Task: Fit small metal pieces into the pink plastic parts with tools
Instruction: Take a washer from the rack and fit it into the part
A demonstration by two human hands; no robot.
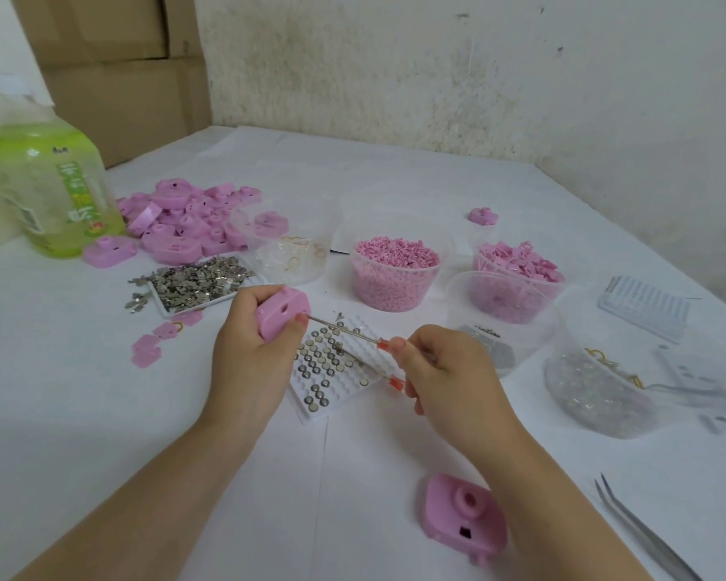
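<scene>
The bench is covered in white sheets and sits in a corner under a stained, off-white wall. Cardboard boxes are stacked at the far left, behind a green-tinted bottle.

Clear tubs stand across the middle. One holds pink granules, and to its right another holds flat pink pieces. A pile of pink housings lies far left, with a tray of metal flakes just in front of it.

The left hand grips a pink part, a rounded, boxy shell, and holds it above the bench. The right hand pinches two thin tools by their red handles. The upper shaft reaches the part beside the left thumb. The hands are apart, joined only by that shaft.

Beneath them is a white tray with rows of small round metal pieces. A second pink shell lies near the right forearm. Tweezers lie at the near right.
</scene>
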